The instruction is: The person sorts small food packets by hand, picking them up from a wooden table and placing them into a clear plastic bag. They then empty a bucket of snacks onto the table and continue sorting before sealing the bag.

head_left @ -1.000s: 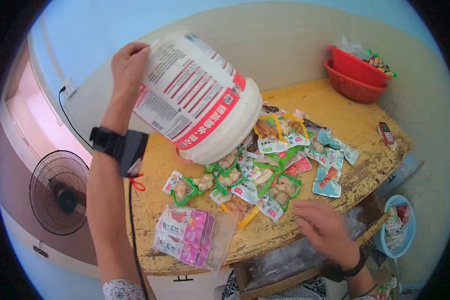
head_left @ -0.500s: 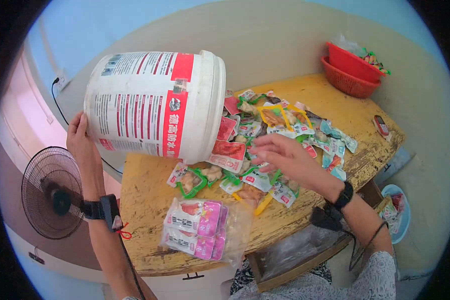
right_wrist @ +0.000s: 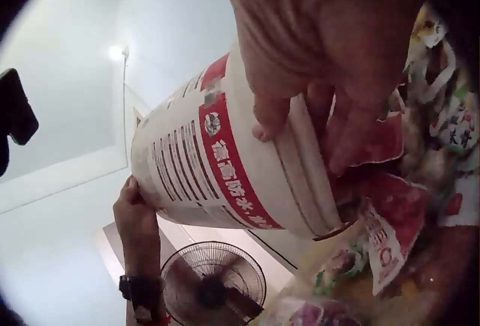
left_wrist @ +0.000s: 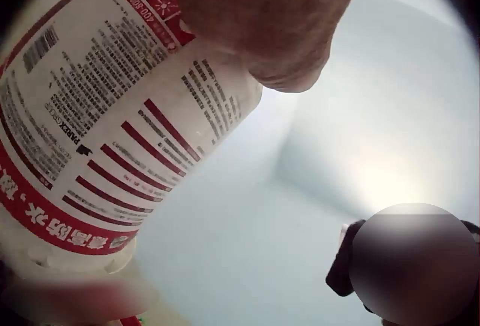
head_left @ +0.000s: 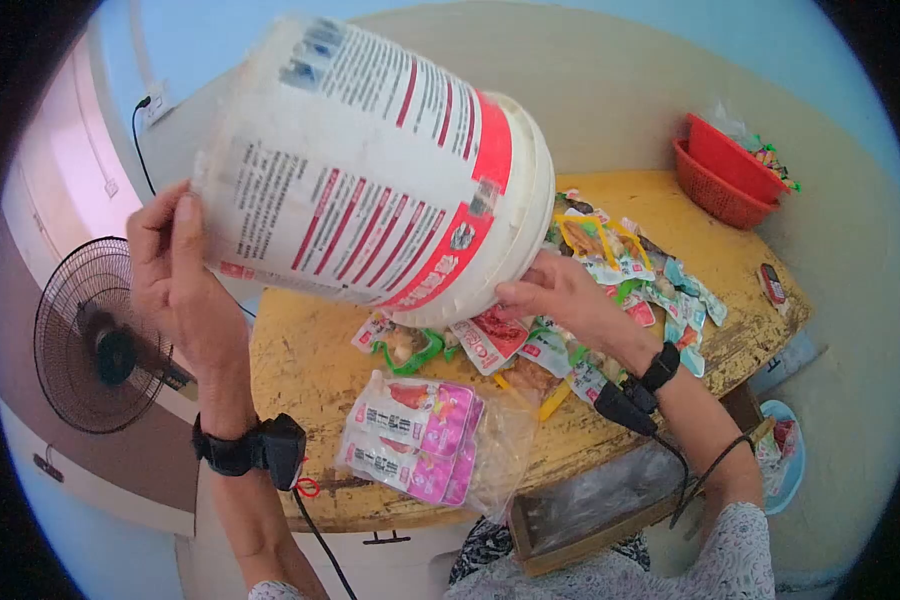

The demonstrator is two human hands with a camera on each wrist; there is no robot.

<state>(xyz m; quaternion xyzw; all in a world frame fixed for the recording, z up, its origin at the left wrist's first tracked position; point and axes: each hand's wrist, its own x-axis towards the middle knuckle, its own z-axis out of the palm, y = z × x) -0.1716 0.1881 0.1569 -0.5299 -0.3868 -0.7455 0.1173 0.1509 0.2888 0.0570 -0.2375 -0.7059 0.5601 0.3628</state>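
Observation:
A white plastic bucket (head_left: 360,170) with red bands and printed text is tilted over the table, base raised at the left, mouth facing down and right. My left hand (head_left: 185,285) grips its bottom edge, thumb on the side wall. At the mouth, my right hand (head_left: 575,300) holds the rim; the right wrist view shows its thumb (right_wrist: 271,116) outside and fingers at the opening. Red-and-white snack packets (right_wrist: 394,217) lie just below the mouth. Around them spreads a pile of vacuum-packed snacks (head_left: 610,250), partly hidden by the bucket and right arm.
A clear bag of pink-and-white packets (head_left: 410,440) lies near the front edge of the worn yellow table (head_left: 300,350). Red baskets (head_left: 725,185) and a phone (head_left: 772,284) are at the right. Below, a drawer (head_left: 580,520) stands pulled out; a fan (head_left: 105,335) is at left.
The bucket went from tilted to nearly level, then its base rose again. My right hand came up from the table's front edge to the rim. Red packets now show below the mouth.

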